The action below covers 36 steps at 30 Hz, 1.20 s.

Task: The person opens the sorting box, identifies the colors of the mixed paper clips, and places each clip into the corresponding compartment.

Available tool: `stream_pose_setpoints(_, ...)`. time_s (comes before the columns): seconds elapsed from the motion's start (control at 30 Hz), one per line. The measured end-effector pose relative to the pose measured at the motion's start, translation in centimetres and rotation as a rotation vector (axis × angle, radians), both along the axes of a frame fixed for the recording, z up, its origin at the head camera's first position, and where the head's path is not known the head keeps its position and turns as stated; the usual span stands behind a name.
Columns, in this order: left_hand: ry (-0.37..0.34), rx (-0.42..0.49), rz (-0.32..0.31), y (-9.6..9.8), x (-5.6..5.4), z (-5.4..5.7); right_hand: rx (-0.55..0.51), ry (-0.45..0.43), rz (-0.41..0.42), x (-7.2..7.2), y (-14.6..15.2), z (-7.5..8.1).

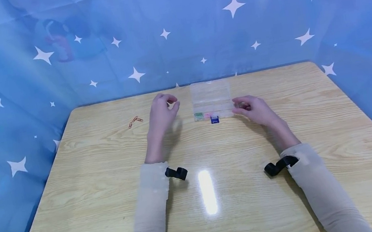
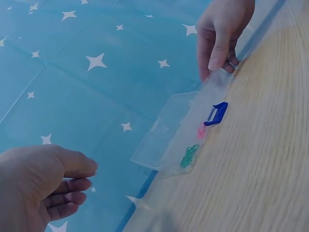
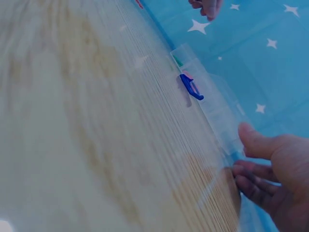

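A clear plastic box (image 1: 211, 100) with its lid raised lies near the table's far edge. Green paper clips (image 2: 189, 155) and pink paper clips (image 2: 201, 130) sit in its front compartments. A small blue frame-like piece (image 1: 214, 119) is at the box's front edge. My right hand (image 1: 251, 109) grips the box's right end between thumb and fingers. To the left of the box, my left hand (image 1: 163, 112) hovers with loosely curled fingers and nothing visible in them. Several red paper clips (image 1: 134, 120) lie on the table left of that hand.
The wooden table (image 1: 120, 204) extends toward me and to both sides. A blue curtain with white stars (image 1: 162, 48) hangs just behind the far edge. Black wrist straps (image 1: 176, 173) circle both sleeves. A bright light reflection (image 1: 208, 192) shows on the tabletop.
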<state>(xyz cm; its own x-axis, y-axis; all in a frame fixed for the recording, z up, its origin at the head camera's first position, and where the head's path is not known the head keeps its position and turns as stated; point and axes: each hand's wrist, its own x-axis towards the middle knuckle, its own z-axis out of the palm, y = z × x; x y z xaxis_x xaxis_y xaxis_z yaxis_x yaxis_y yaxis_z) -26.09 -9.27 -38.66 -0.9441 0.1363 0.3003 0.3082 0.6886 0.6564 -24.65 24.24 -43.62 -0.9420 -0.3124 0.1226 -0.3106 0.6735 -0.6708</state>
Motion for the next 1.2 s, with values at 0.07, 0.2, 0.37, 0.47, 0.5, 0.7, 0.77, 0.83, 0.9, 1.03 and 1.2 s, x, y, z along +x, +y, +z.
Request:
stream_pose_setpoints(0.07, -0.007, -0.010, 0.009, -0.5, 0.0, 0.0, -0.004, -0.003, 0.002, -0.1, -0.1, -0.2)
stream_pose_setpoints(0.2, -0.015, -0.028, 0.016, -1.5, 0.0, -0.2, -0.013, -0.014, -0.005, -0.1, 0.0, -0.3)
stream_pose_setpoints(0.37, 0.005, -0.043, 0.022, -3.6, 0.0, -0.5, -0.015, -0.016, -0.001, 0.0, -0.1, -0.2)
stream_pose_setpoints(0.47, 0.008, -0.051, 0.030, -5.0, 0.2, -0.6, -0.012, -0.015, -0.004, 0.0, -0.1, -0.2)
stream_pose_setpoints(0.5, 0.010, -0.055, 0.036, -5.5, 0.2, -0.7, -0.011, -0.016, -0.007, 0.1, -0.1, -0.1)
stream_pose_setpoints(0.7, 0.015, -0.064, 0.069, -8.1, 0.6, -0.8, -0.010, -0.018, -0.006, 0.1, -0.1, 0.0)
stream_pose_setpoints(0.77, 0.015, -0.060, 0.081, -8.9, 0.7, -0.9, -0.009, -0.018, -0.005, 0.1, -0.1, 0.0)
stream_pose_setpoints(0.83, 0.008, -0.052, 0.095, -9.5, 0.8, -0.9, -0.010, -0.021, -0.006, 0.1, -0.2, -0.1)
stream_pose_setpoints(0.9, 0.003, -0.043, 0.106, -10.1, 0.8, -1.0, -0.010, -0.022, -0.008, 0.1, -0.2, -0.1)
stream_pose_setpoints(1.03, -0.011, -0.035, 0.123, -11.0, 0.7, -1.1, -0.013, -0.027, -0.013, 0.1, -0.2, 0.0)
stream_pose_setpoints(1.2, -0.036, -0.039, 0.170, -12.0, 0.7, -1.8, -0.012, -0.034, -0.019, 0.1, -0.2, 0.0)
